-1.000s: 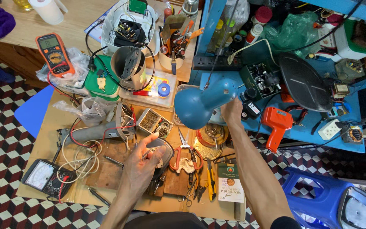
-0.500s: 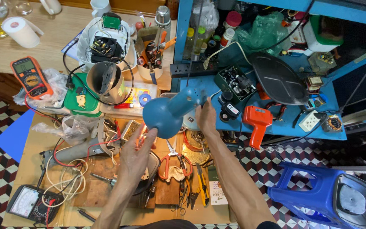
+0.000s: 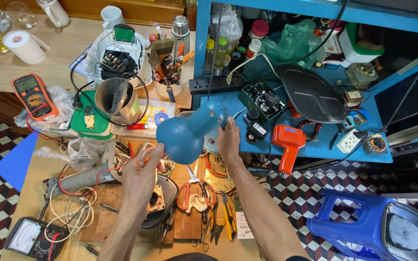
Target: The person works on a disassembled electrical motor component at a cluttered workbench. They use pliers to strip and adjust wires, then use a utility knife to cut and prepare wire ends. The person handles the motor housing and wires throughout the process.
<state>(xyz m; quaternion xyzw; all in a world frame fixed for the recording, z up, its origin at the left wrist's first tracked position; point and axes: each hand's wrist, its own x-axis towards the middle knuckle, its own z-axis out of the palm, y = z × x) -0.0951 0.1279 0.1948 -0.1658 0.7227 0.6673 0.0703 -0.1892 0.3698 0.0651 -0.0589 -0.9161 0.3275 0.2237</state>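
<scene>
- Right hand [image 3: 229,141]: centre of the frame, fingers curled around the narrow neck end of a blue lamp shade [image 3: 186,136]; clamped on it.
- Left hand [image 3: 141,174]: lower centre-left, thumb and fingertips against the shade's wide rim from below; fingers part spread, steadying rather than gripping tight.
- Blue lamp shade: cone-shaped, tilted, wide mouth toward the lower left, neck toward the upper right; held clear above the bench.
- Change over the last second: the left hand has come up from the bench clutter to meet the rim; the shade was held by the right hand alone, now both hands bear on it and its mouth has turned more toward the left hand.
- Under the hands: red-handled scissors [image 3: 193,192], yellow-handled pliers [image 3: 228,218], a dark open appliance housing [image 3: 159,203].
- Left of the hands: metal kettle body [image 3: 116,98] on a green lid, orange multimeter [image 3: 31,94] at upper left, analogue meter [image 3: 25,235] at lower left.
- Right of the hands: orange electric drill [image 3: 289,141] on the blue shelf [image 3: 310,145], black oval cover [image 3: 313,94] above it.
- Lower right: blue plastic stool [image 3: 359,227] on the chequered floor.
</scene>
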